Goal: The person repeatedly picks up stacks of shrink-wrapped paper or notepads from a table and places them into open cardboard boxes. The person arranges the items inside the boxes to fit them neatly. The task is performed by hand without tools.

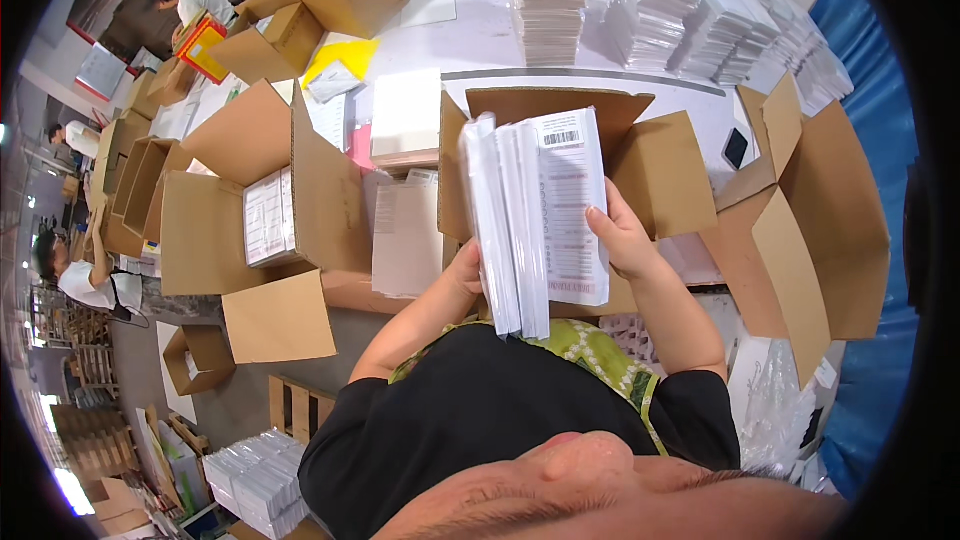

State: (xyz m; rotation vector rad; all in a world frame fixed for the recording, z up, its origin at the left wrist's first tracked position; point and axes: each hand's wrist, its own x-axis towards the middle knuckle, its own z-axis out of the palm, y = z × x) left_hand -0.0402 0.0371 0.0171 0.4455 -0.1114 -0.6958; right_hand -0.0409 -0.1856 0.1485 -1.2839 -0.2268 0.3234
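Note:
Between my hands is a bundle of plastic-wrapped paper packs (535, 220), tilted with their edges toward me. The front one carries a barcode label and printed lines. My left hand (466, 268) closes on the bundle's left side, its fingertips partly hidden behind the packs. My right hand (625, 232) grips the right edge, thumb on the printed face and fingers behind. Directly beyond and beneath the packs stands an open cardboard box (682, 172), flaps spread; the bundle hides most of its inside.
To the left, an open carton (335, 175) holds wrapped packs (270, 218). White card stacks (405, 120) sit beside it. Tall stacks of wrapped paper (545, 5) line the table's far side. At right are another open carton (835, 215) and a phone (736, 147). People work at far left.

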